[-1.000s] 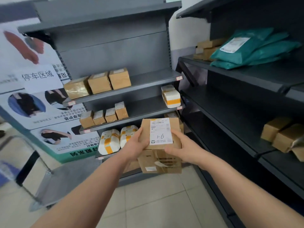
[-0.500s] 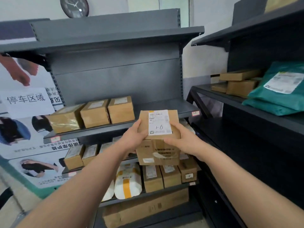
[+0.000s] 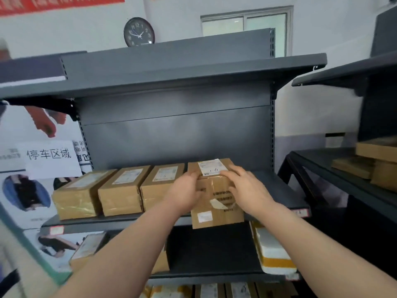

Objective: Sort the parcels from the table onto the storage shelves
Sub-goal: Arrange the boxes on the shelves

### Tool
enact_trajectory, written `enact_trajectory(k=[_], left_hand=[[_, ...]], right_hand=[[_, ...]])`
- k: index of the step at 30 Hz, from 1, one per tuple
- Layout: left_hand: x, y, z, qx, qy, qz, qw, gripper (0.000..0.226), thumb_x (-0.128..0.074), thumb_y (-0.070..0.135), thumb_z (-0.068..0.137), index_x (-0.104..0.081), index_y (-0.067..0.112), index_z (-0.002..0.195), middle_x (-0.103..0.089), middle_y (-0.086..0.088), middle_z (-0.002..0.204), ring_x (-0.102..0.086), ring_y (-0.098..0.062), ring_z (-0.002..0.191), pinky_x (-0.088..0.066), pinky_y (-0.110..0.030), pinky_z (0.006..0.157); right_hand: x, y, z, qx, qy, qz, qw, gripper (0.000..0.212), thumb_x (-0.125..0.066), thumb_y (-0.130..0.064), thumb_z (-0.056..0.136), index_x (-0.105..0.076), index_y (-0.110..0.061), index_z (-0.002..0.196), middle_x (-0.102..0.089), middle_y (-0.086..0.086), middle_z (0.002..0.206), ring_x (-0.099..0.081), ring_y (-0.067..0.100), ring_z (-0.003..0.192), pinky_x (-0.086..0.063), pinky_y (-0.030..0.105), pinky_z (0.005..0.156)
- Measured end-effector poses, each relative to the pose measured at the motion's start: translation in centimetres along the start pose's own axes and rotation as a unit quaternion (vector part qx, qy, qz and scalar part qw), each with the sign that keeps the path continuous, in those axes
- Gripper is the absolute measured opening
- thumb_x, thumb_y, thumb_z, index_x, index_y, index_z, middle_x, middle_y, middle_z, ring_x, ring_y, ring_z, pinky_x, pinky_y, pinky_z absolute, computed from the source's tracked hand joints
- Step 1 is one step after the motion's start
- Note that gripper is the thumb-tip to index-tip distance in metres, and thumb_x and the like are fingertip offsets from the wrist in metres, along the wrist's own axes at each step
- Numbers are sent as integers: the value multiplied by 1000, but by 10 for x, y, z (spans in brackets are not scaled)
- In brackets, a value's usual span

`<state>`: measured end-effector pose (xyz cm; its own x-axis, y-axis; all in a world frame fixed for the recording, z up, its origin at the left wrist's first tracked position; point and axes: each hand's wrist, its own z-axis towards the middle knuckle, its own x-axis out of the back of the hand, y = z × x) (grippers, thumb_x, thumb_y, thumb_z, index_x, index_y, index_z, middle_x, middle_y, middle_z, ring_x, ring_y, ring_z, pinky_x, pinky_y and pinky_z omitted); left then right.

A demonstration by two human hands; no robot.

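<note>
Cardboard parcel [image 3: 217, 209]: brown carton, rectangular and square-edged. Clear tape runs over the front face, which carries dark print and a small white sticker. A white shipping label [image 3: 211, 167] on top is hand-marked "1-6". Location: middle shelf [image 3: 120, 222] of the grey steel unit, at the 3 o'clock end of a row. Its lower front edge appears to overhang the shelf lip.

Grip: two-handed.
- Left hand [image 3: 184, 190] clasps the parcel's 9 o'clock side, fingers curled over the top edge beside the label.
- Right hand [image 3: 245, 188] clasps the 3 o'clock side, fingers laid over the top corner.
- Both are grasping the parcel; neither has let go.

Step in hand (judged): set-down. The parcel is being seated on the shelf and is not yet freed.

Next move calls for a level push toward 12 o'clock until the front face lines up with the row, then both hands opening. The left knuckles sit close to the neighbouring box and could jam.

Adjacent items:
- 9 o'clock: three cardboard boxes [image 3: 122, 190] of the same brown board, with glossy tape and labels up, packed side by side.
- 5 o'clock, one shelf below: foam-wrapped parcel [image 3: 272, 254], white, soft-cornered, with a yellow tape band.
- Far 3 o'clock: second shelf unit [image 3: 311, 157] in dark metal, holding flat brown cartons [image 3: 376, 149].
- 11 o'clock, on the wall: round clock [image 3: 139, 32].
</note>
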<state>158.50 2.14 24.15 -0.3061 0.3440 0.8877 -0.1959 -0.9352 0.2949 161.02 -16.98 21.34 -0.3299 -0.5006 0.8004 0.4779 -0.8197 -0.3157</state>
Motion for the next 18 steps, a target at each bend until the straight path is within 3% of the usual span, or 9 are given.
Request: enact_trajectory(k=[4,9,15,18], left_hand=[[-19,-9,37,11,9,85,996,61,-59,9,90,-36,23,144,-55,-3,130,-57,-21,112,-49,-33,89],[-30,-12,60,33,28,82,996,56,-61,2,86,-42,21,135,-58,-3,120,-59,-22,104,-49,-31,82],[-37,-10,61,38,51,69,996,65,-63,2,86,-37,24,142,-55,0,126,-58,-20,108,-49,-30,85],[-35,-8,58,42,39,67,996,67,-60,2,88,-32,23,145,-49,-1,136,-52,-21,120,-47,-33,95]], right_hand=[[-23,12,29,5,-2,-41,999,69,-56,-4,85,-30,-32,141,-29,-7,147,-43,23,116,-48,36,87],[-36,13,49,-19,12,-42,999,63,-49,1,86,-32,-27,140,-28,-1,148,-42,26,118,-46,38,89],[-42,17,50,-23,12,-39,999,64,-51,-2,86,-30,-29,141,-24,-1,150,-40,26,121,-49,37,84],[-40,17,49,-26,-2,-44,999,72,-53,1,84,-26,-31,142,-18,-3,153,-40,26,122,-48,36,81]])
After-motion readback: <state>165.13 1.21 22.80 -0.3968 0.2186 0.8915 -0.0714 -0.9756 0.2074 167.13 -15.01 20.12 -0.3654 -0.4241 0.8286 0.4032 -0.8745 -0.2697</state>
